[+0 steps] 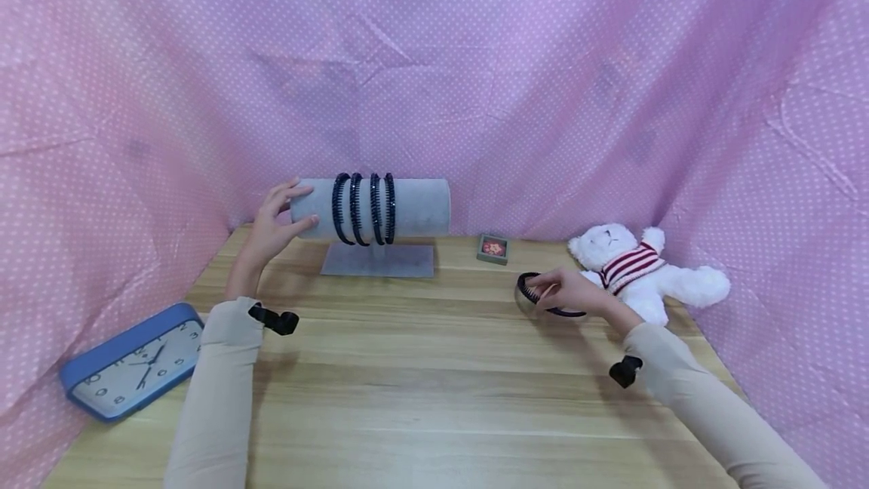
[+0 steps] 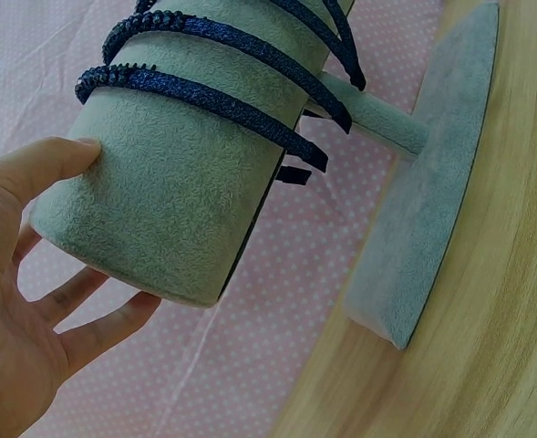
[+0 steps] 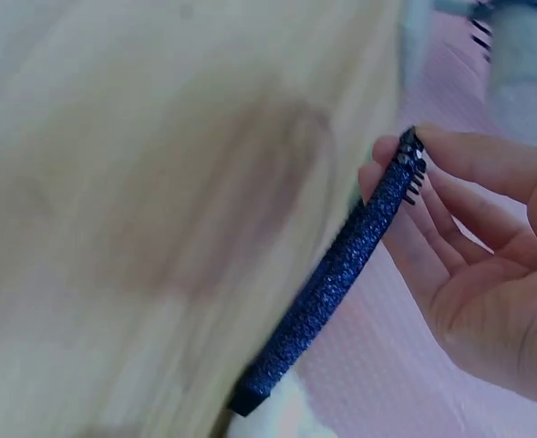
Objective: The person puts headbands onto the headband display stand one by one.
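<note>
A grey padded display stand, a horizontal roll on a post and flat base, carries several dark sequined headbands with comb teeth. My left hand grips the roll's left end; in the left wrist view the thumb lies on its side and the fingertips reach round the end's edge. Away to the right, my right hand pinches another dark blue headband at its toothed, sequined part. One glittery arm of that headband runs down toward the viewer in the right wrist view.
A white teddy bear in a striped sweater lies just behind the right hand. A small square box with a red flower sits at the table's back. At the left edge stands a blue clock. Pink dotted cloth encloses the wooden table.
</note>
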The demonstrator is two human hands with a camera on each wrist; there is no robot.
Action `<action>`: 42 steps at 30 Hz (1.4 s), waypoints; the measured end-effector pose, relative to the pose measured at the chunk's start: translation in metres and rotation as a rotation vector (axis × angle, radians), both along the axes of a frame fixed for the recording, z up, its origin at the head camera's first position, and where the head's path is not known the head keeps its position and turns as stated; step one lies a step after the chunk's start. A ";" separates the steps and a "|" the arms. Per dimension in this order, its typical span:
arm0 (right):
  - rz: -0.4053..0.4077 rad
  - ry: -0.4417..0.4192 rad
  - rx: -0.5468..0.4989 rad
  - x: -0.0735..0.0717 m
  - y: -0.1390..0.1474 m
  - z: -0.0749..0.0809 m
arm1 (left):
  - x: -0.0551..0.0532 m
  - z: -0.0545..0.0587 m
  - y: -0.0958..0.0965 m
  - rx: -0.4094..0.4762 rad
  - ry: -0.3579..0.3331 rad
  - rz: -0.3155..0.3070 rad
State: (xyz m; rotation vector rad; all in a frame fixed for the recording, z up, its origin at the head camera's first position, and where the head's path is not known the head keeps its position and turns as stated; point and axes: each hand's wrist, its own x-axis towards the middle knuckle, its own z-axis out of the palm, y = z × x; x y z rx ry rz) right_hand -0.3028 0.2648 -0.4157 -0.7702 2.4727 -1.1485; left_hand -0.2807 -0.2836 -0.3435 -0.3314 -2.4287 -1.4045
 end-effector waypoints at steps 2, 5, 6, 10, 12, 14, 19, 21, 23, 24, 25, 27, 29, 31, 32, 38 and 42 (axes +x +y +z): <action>-0.009 -0.023 -0.012 -0.001 0.006 0.006 | -0.002 -0.001 0.000 0.006 -0.005 -0.002; -0.043 -0.042 -0.021 -0.003 0.013 0.015 | -0.010 -0.008 -0.004 0.010 -0.002 -0.001; -0.050 -0.039 -0.023 -0.003 0.015 0.019 | -0.013 -0.011 -0.006 0.009 0.001 0.002; -0.077 -0.028 -0.049 -0.003 0.021 0.033 | -0.023 -0.023 -0.014 -0.017 0.013 0.018; -0.087 -0.033 -0.068 -0.004 0.023 0.039 | -0.025 -0.025 -0.017 -0.023 0.016 0.017; -0.095 -0.042 -0.083 -0.004 0.024 0.043 | -0.026 -0.026 -0.018 -0.020 0.018 0.010; -0.110 -0.035 -0.093 -0.007 0.022 0.049 | -0.025 -0.029 -0.018 -0.018 0.026 -0.001; -0.124 -0.031 -0.115 -0.007 0.018 0.051 | -0.023 -0.028 -0.017 -0.018 0.026 -0.001; -0.144 -0.036 -0.155 -0.009 0.014 0.053 | -0.022 -0.026 -0.016 -0.016 0.029 -0.003; -0.156 -0.039 -0.173 -0.010 0.012 0.054 | -0.021 -0.026 -0.016 -0.015 0.030 -0.002; -0.166 -0.047 -0.200 -0.011 0.010 0.055 | -0.021 -0.025 -0.016 -0.015 0.029 -0.003; -0.177 -0.057 -0.251 -0.013 0.005 0.056 | -0.022 -0.025 -0.015 -0.015 0.017 0.000; -0.184 -0.067 -0.298 -0.017 0.000 0.057 | -0.023 -0.025 -0.016 -0.019 0.011 0.001; -0.184 -0.074 -0.353 -0.020 -0.006 0.057 | -0.023 -0.026 -0.016 -0.025 0.006 0.002; -0.192 -0.079 -0.379 -0.022 -0.010 0.057 | -0.024 -0.026 -0.016 -0.028 0.006 0.004; -0.241 -0.123 -0.546 -0.027 -0.038 0.061 | -0.022 -0.026 -0.017 -0.030 0.013 0.001; -0.256 -0.132 -0.665 -0.028 -0.060 0.067 | -0.021 -0.026 -0.016 -0.017 0.030 -0.003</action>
